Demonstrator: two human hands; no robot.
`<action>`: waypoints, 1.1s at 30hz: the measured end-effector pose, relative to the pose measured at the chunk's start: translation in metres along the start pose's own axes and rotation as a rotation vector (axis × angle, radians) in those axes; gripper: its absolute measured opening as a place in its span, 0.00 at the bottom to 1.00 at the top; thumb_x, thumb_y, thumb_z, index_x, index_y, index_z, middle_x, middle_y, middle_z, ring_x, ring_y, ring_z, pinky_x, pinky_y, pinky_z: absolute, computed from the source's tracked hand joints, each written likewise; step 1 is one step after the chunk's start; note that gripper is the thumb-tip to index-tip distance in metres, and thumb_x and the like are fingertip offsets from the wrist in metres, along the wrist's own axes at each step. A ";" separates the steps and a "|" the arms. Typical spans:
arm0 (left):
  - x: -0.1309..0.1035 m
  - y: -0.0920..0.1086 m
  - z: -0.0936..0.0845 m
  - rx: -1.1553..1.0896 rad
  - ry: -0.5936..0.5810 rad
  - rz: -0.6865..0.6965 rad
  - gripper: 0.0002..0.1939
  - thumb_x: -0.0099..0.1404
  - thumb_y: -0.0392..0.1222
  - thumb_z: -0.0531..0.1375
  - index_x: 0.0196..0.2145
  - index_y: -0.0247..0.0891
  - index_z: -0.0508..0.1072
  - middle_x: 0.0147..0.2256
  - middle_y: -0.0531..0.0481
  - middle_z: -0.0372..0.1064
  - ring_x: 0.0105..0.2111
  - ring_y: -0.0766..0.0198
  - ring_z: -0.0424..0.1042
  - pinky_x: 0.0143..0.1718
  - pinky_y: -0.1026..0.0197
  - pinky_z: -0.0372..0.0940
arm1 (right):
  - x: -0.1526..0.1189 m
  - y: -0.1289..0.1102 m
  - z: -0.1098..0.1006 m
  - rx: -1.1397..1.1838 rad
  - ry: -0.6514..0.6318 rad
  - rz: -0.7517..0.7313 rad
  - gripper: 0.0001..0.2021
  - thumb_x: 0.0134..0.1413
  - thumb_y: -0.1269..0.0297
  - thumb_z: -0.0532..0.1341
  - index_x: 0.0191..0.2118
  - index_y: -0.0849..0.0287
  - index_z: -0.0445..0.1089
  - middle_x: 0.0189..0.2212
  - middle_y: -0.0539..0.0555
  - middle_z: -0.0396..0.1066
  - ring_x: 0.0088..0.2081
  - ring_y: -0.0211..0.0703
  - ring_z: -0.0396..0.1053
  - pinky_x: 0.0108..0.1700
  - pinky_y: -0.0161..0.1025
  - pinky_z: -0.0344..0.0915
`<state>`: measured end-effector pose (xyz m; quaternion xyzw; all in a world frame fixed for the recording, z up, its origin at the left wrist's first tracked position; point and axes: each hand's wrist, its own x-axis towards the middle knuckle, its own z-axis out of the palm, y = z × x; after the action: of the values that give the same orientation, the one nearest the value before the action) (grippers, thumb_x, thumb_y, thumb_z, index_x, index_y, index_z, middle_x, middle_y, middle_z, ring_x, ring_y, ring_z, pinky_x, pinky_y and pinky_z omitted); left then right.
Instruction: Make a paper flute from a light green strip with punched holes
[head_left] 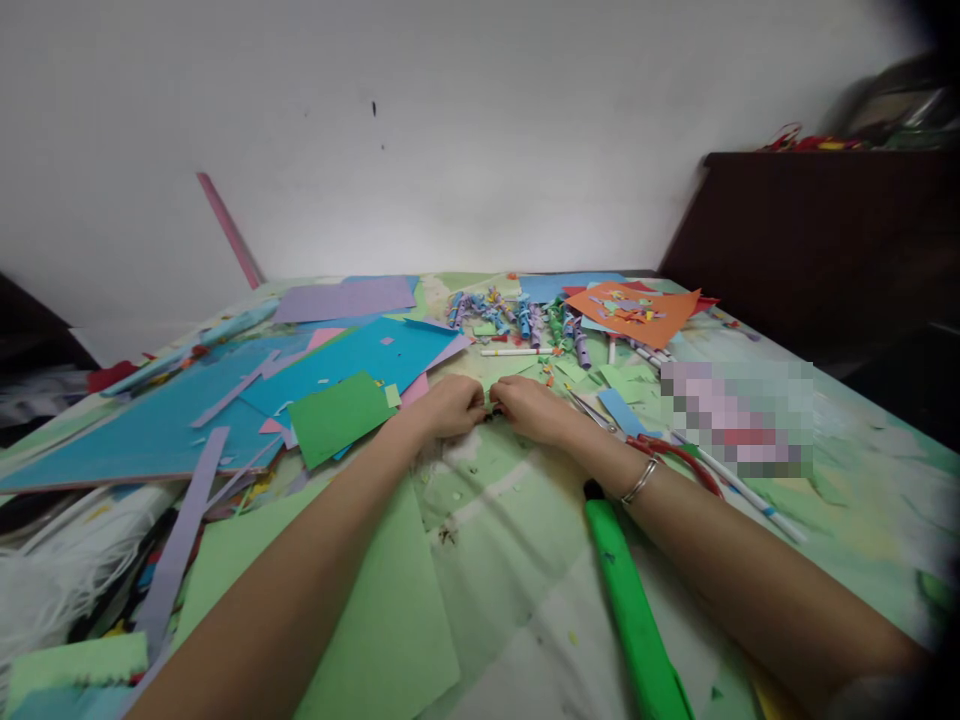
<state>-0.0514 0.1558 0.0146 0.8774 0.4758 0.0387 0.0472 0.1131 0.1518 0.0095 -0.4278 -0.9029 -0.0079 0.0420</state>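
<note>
My left hand [454, 405] and my right hand [527, 408] meet at the middle of the table, fingertips nearly touching. Both are closed in a pinch, around something too small and hidden to name. Left of my left hand lies a dark green paper piece [341, 415] on blue sheets [397, 350]. Scissors with red handles [694, 460] lie under and beside my right forearm. Close to that forearm is a bright green tool [634, 610] with a black tip. Beyond my hands are rolled, fringed paper pieces [525, 318] in blue, purple and green.
A light green sheet [397, 590] lies under my left forearm. Orange paper [637, 312] with scraps sits at the back right. White sticks [750, 495] lie at the right, white string [67, 570] at the left. A dark cabinet [810, 240] stands right; a wall [465, 140] is behind.
</note>
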 end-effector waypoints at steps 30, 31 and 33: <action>-0.004 -0.013 -0.023 -0.088 -0.099 0.018 0.07 0.55 0.37 0.58 0.24 0.35 0.75 0.24 0.50 0.72 0.24 0.67 0.64 0.27 0.65 0.53 | -0.003 -0.004 -0.004 -0.022 -0.055 0.044 0.11 0.54 0.74 0.52 0.42 0.62 0.66 0.41 0.60 0.69 0.41 0.48 0.67 0.35 0.37 0.56; -0.003 -0.014 -0.023 -0.096 -0.094 0.010 0.07 0.55 0.37 0.58 0.24 0.35 0.75 0.24 0.50 0.73 0.24 0.67 0.64 0.27 0.65 0.53 | -0.004 -0.004 -0.004 -0.023 -0.054 0.037 0.12 0.54 0.74 0.52 0.44 0.62 0.65 0.41 0.61 0.69 0.42 0.48 0.66 0.36 0.37 0.56; -0.002 -0.014 -0.021 -0.120 -0.087 -0.009 0.06 0.54 0.37 0.59 0.25 0.36 0.76 0.24 0.50 0.73 0.25 0.67 0.65 0.27 0.65 0.54 | -0.005 -0.004 -0.004 -0.024 -0.047 0.023 0.13 0.55 0.75 0.51 0.45 0.62 0.64 0.42 0.61 0.68 0.42 0.48 0.66 0.37 0.37 0.56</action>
<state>-0.0669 0.1627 0.0336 0.8717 0.4740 0.0288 0.1208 0.1135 0.1448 0.0131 -0.4387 -0.8985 -0.0083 0.0156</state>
